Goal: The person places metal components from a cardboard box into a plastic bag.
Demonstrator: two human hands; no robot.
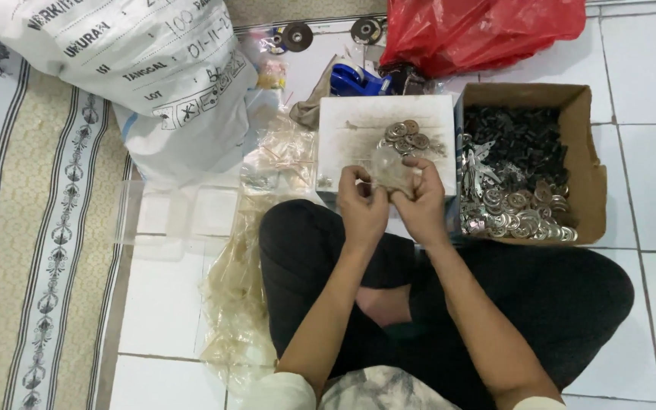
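My left hand (362, 205) and my right hand (421, 203) meet in front of me, both pinching a small clear plastic bag (391, 168) held over the near edge of a white box (358, 140). A few round metal discs (406, 137) lie on that box just beyond the bag. I cannot tell what is inside the bag. My crossed legs in dark trousers (540, 296) are below my hands.
A cardboard box (582, 163) at the right holds several metal discs, metal clips and dark parts. A pile of clear plastic bags (241, 288) lies at the left by a clear tray (165, 216). A white sack (138, 68), a red bag (472, 30) and a patterned rug (32, 250) surround them.
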